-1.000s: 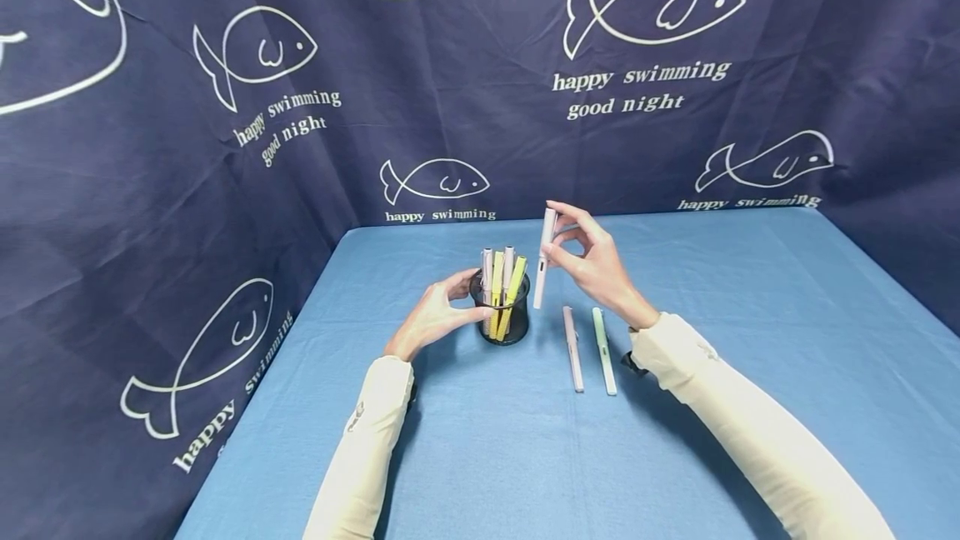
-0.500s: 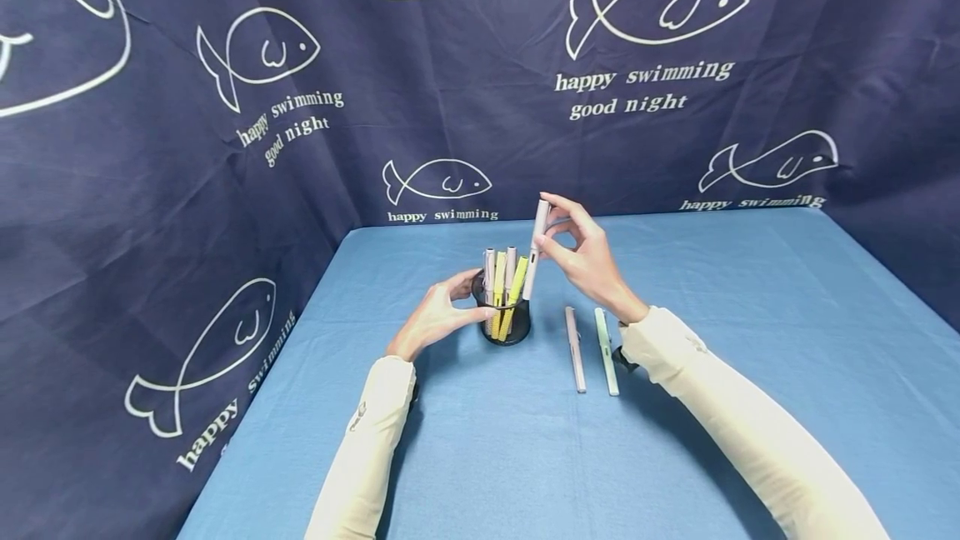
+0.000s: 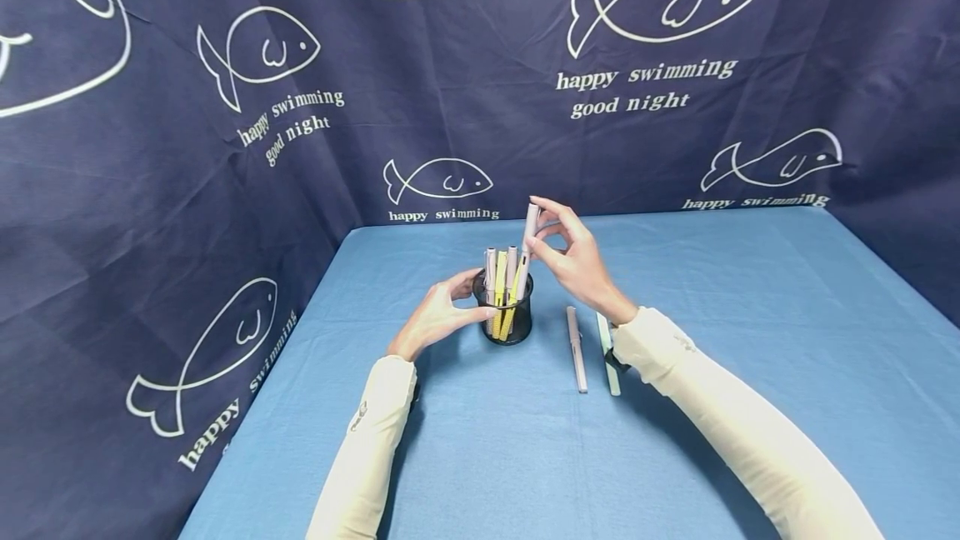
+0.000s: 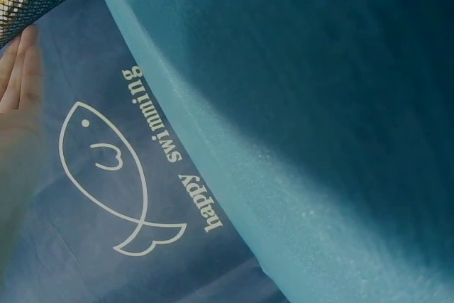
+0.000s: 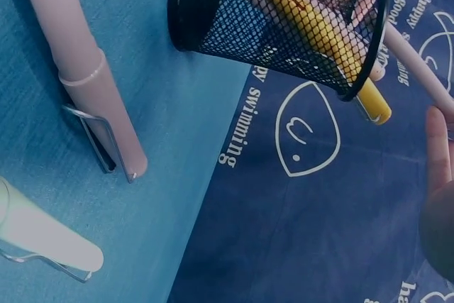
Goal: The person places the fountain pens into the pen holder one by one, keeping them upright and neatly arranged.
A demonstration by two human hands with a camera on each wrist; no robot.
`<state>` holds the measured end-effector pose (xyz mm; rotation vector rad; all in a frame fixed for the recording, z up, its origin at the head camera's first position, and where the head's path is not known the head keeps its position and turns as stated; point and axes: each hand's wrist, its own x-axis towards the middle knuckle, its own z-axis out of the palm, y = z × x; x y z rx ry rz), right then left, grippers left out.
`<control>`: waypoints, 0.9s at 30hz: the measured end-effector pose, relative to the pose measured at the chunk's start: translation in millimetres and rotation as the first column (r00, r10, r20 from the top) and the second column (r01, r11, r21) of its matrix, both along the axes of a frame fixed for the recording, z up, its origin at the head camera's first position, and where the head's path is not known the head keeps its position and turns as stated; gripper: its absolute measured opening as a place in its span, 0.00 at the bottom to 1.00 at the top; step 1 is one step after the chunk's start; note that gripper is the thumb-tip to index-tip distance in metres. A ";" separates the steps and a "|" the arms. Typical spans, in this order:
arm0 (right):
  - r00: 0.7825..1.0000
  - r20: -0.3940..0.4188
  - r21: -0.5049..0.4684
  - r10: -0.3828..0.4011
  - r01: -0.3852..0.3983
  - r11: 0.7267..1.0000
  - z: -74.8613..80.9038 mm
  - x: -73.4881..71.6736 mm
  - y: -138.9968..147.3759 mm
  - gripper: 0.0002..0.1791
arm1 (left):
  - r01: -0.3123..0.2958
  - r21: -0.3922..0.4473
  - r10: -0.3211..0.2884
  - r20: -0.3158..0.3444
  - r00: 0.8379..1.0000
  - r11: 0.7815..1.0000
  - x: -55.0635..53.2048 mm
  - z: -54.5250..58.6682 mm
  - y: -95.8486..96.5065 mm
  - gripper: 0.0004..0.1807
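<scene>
A black mesh pen holder (image 3: 523,325) stands upright on the table, with yellow pens (image 3: 499,267) and pale lilac pens (image 3: 491,267) in it. My left hand (image 3: 437,319) holds the holder from the left, thumb at its front rim and fingers behind. In the left wrist view those fingers (image 4: 30,79) lie against the mesh. Between thumb and fingertips, my right hand (image 3: 573,265) pinches a pale lilac pen (image 3: 525,261) near its upper end. Its lower end dips inside the holder's right rim. The right wrist view shows this pen (image 5: 418,62) crossing the rim.
To the right of the holder lie a pale pink pen (image 3: 576,348) and a mint green pen (image 3: 613,379), side by side on the blue tablecloth (image 3: 495,440). My right sleeve and wrist partly cover the green one. A navy curtain (image 3: 525,148) printed with fish hangs behind the table.
My right hand has moved left with the lilac pen, bringing its lower end from beside the holder to inside the rim. The left hand stays on the holder.
</scene>
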<state>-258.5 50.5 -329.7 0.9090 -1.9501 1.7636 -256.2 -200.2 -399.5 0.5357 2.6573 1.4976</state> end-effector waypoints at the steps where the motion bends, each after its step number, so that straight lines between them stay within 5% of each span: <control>1: 1.000 0.002 0.009 -0.003 0.003 1.000 0.1 0.9 -0.3 0.29 | 0.000 0.000 0.000 0.001 1.000 1.000 0.0 0.0 0.0 0.43; 11: 1.000 0.020 0.103 0.004 -0.006 0.995 -3.9 3.7 -1.8 0.27 | -0.004 -0.002 0.004 0.003 1.000 1.000 -0.1 -0.3 0.0 0.44; 27: 0.997 0.054 0.096 -0.046 0.040 0.995 -14.0 3.7 28.6 0.27 | -0.002 0.000 0.002 -0.001 1.000 1.000 0.6 -0.5 1.0 0.44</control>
